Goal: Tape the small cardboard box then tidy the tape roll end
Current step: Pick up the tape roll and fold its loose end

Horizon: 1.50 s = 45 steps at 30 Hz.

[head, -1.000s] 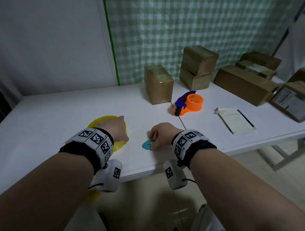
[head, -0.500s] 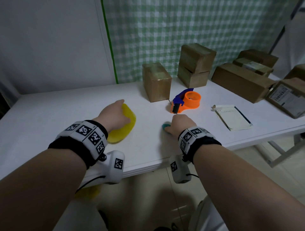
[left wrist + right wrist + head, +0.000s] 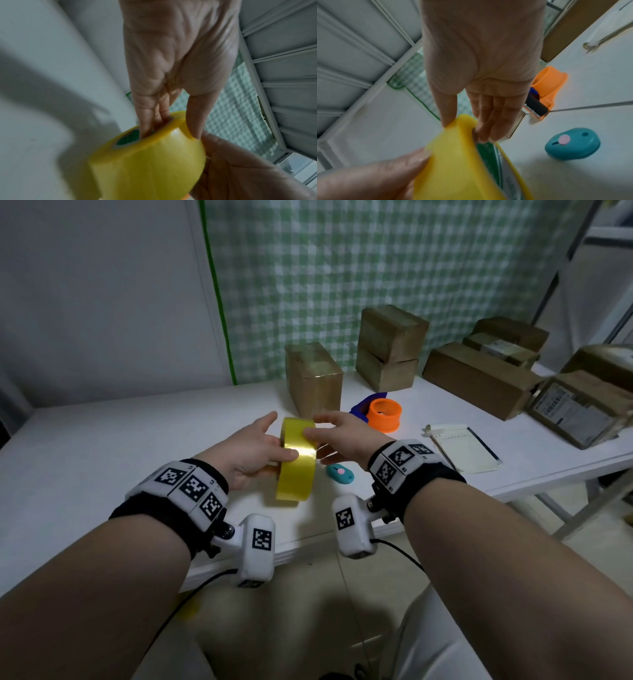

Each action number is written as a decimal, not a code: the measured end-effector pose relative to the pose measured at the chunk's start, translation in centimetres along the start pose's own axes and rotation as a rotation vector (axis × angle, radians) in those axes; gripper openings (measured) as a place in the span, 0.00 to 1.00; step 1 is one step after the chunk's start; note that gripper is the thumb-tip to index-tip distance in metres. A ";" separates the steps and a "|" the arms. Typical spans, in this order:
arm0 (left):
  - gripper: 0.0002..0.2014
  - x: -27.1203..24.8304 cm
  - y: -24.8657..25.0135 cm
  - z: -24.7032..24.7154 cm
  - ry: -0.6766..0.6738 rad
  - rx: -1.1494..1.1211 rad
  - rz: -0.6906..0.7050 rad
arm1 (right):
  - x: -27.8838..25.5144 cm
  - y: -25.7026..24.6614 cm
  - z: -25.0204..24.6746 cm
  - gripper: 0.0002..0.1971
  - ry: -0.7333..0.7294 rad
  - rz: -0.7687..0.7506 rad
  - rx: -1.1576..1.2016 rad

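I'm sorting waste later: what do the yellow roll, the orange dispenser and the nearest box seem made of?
Yellow tape roll: glossy plastic film, judging by its sharp highlight; the printed core looks like card. Orange dispenser: smooth moulded plastic, evenly coloured. Small cardboard box: matt brown cardboard, with a shiny strip on top, probably tape.

Both hands, left hand (image 3: 251,448) and right hand (image 3: 346,434), hold the upright yellow tape roll (image 3: 296,459) above the table (image 3: 102,446).

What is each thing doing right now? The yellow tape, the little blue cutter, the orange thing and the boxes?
Yellow tape roll: on edge, lifted, held by both hands.
Left hand: fingers in the core, thumb on the rim.
Right hand: pinching the roll.
Teal cutter: lying on the table, untouched.
Orange dispenser: resting on the table.
Nearest small box: upright, closed.
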<state>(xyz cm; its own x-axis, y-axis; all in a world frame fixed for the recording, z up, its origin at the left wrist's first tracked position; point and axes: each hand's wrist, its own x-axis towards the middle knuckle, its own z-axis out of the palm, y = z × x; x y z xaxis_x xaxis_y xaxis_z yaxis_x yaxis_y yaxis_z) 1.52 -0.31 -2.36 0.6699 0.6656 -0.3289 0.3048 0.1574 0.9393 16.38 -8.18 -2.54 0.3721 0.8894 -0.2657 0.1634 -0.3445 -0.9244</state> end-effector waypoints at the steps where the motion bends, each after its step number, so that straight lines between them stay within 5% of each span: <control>1: 0.44 -0.1 0.0 -0.1 -0.008 -0.007 -0.015 | 0.0 0.0 0.0 0.32 -0.018 0.014 0.019; 8: 0.31 0.4 0.0 -1.4 0.124 0.055 -0.084 | -0.6 -0.9 1.4 0.34 -0.134 0.041 -0.033; 20: 0.01 1.1 -0.2 -1.6 0.307 0.015 0.072 | -0.7 -0.9 1.1 0.39 -0.250 0.114 -0.117; 29: 0.08 1.2 -0.2 -1.2 0.318 0.082 0.214 | 0.0 -0.8 1.8 0.19 -0.019 -0.057 -0.125; 33: 0.09 1.0 -0.5 -1.0 0.353 0.184 0.310 | 0.1 -1.1 2.1 0.01 0.109 -0.147 -0.147; 38: 0.03 0.7 -0.6 -0.7 0.416 0.359 0.450 | 0.3 -1.1 2.4 0.12 0.215 -0.244 -0.308; 45: 0.04 0.8 -0.9 -0.5 0.472 0.516 0.505 | 0.2 -1.6 3.0 0.06 0.263 -0.397 -0.636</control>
<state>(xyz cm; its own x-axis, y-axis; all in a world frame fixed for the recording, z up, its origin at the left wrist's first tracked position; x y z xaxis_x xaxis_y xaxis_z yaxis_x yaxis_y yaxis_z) 1.45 0.46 -3.48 0.4910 0.8184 0.2985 0.3925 -0.5137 0.7629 13.39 -6.54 -1.92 0.3675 0.9088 0.1975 0.7902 -0.1931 -0.5817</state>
